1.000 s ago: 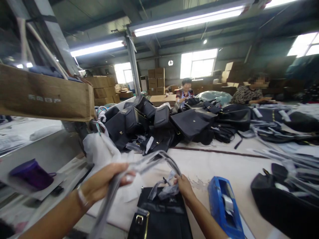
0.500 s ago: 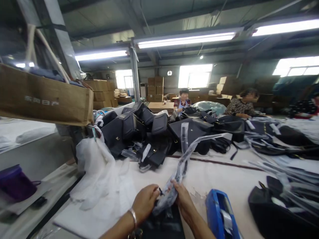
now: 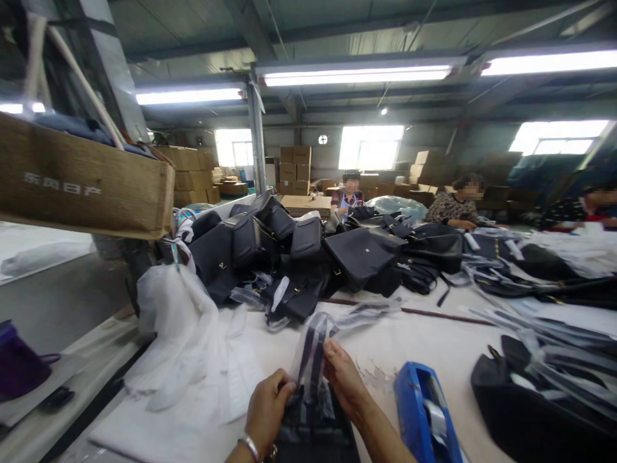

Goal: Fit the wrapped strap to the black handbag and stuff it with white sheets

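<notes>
Right in front of me lies a black bag [image 3: 313, 444], its far part covered by black straps wrapped in clear plastic [image 3: 313, 354]. My left hand [image 3: 270, 408], with a bracelet at the wrist, is closed at the left edge of the wrapped straps, thumb and fingers pinched together. On the other side my right hand [image 3: 346, 379] grips the wrapped straps, fingers on top. The loose end of the plastic trails away to the right over the table. A blue tape dispenser [image 3: 409, 411] stands just right of my right forearm.
Black bags [image 3: 361, 254] are heaped across the back of the white table [image 3: 385, 341]. Another black bag with plastic-wrapped straps [image 3: 511, 399] lies at right. White wrapping sheets [image 3: 187, 347] cover the left side. A tan bag [image 3: 87, 180] hangs upper left. Several people sit beyond.
The wrapped straps, held up and bunched before, now lie lower and flatter over the bag. My left hand has moved a little left and down; the plastic's far end has dropped toward the table.
</notes>
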A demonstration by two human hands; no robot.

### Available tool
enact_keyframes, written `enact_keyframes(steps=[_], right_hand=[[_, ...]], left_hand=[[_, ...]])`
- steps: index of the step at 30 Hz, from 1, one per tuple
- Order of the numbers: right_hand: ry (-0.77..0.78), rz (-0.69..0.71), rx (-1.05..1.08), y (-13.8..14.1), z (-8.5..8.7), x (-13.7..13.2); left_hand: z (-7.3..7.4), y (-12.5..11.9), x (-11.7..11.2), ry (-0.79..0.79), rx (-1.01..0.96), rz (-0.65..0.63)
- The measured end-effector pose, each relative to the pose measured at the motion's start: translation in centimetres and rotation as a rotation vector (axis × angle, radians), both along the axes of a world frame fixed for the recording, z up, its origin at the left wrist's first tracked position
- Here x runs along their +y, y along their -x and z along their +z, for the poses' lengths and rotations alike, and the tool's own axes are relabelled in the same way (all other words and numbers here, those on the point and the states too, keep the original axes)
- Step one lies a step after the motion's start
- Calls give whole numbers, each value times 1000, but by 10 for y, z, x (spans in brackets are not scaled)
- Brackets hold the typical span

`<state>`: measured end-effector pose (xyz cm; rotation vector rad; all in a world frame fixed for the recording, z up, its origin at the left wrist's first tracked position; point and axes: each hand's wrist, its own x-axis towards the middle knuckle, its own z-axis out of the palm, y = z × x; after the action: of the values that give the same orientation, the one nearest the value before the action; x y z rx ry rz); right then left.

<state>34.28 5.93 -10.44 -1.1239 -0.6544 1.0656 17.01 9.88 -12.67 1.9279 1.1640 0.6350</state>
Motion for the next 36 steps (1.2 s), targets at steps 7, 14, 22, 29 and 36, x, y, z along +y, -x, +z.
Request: enact_keyframes(steps=[7,14,22,29,36], right_hand=[[58,-298,-452,11,-1,-22],[86,52,-1014,47,-16,-29],[182,170,-1035,54,-27,-27],[323,209,-1095,52,-23,-29],[326,272,-1235,59,-21,-29]], left_hand=[[-3,11,4,55,-51,10],[4,21,4,6,2,-85],[-6,32,1,82,161,-190],[-1,31,4,438,-128,-291],[11,27,5,216,-125,-122]])
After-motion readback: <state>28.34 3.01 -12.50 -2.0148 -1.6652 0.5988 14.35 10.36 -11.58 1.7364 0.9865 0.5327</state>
